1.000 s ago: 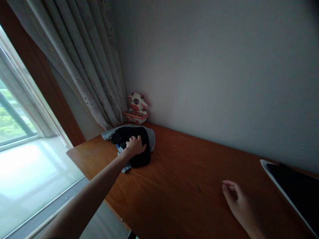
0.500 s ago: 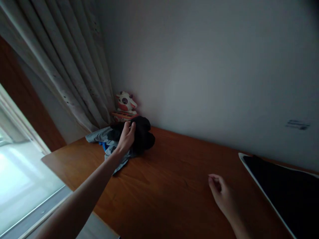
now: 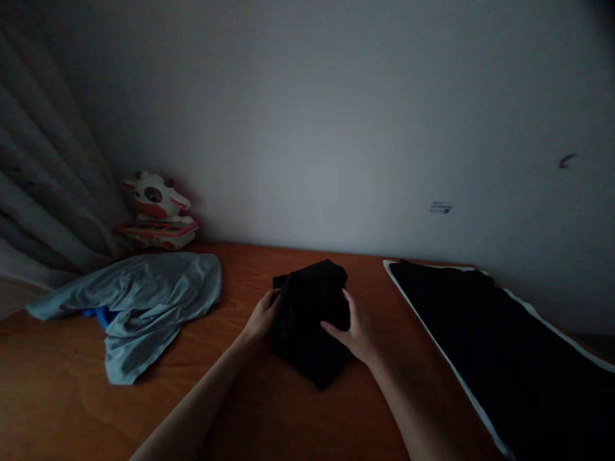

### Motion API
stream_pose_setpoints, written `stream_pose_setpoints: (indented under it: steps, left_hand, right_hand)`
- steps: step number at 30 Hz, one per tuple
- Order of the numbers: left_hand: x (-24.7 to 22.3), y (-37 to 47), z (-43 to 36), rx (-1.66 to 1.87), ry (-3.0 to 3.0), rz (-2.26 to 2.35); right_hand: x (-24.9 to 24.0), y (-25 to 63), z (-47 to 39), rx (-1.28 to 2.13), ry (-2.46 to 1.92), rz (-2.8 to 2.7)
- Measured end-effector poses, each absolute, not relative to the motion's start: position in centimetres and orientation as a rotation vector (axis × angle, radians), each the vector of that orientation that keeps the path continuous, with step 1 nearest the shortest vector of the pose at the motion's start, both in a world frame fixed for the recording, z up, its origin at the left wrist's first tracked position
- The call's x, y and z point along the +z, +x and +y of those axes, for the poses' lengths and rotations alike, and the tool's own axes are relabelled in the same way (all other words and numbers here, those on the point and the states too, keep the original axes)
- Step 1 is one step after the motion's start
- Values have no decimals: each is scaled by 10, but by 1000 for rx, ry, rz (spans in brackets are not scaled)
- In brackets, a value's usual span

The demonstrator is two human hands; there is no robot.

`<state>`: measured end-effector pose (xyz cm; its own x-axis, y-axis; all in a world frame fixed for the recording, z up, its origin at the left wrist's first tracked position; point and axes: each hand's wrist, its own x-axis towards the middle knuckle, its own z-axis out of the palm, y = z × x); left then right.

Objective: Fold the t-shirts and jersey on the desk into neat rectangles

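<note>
A bunched black cloth (image 3: pixel 312 320) lies on the brown wooden table (image 3: pixel 269 410) in front of me. My left hand (image 3: pixel 263 315) is at its left edge, with the fingers closed on the fabric and partly hidden by it. At the right side of the cloth is my right hand (image 3: pixel 354 330), its thumb and fingers spread apart and touching the fabric. A crumpled grey-blue cloth (image 3: pixel 163 294) rests on the table to the left, with a bit of something blue (image 3: pixel 103 315) showing under it.
A cow-shaped toy with a keyboard (image 3: pixel 156 211) stands at the back left beside the curtain (image 3: pixel 52 173). On the right lies a large black sheet with white edges (image 3: pixel 494 333). A pale wall (image 3: pixel 317 128) rises behind the table.
My left hand has brought the black cloth off the grey-blue cloth to the middle of the table. My right hand has come to its right side and opened. The view has turned right.
</note>
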<state>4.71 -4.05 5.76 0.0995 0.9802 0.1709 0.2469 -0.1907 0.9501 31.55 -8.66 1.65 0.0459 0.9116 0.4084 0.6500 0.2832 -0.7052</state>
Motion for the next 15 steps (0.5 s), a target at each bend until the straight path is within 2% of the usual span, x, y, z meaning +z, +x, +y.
stream_pose_setpoints:
  steps: [3, 8, 11, 15]
  left_hand:
    - [49, 49, -51, 1145, 1528, 1289]
    - [54, 51, -73, 1002, 1717, 1140]
    - [56, 51, -78, 956, 1799, 1114]
    - [64, 43, -72, 1070, 1488, 1159]
  right_hand:
    - [23, 306, -86, 255, -1503, -1743]
    - [24, 300, -90, 277, -1514, -1660]
    - [20, 305, -91, 336, -1517, -1414]
    - [24, 318, -87, 478, -1437, -910]
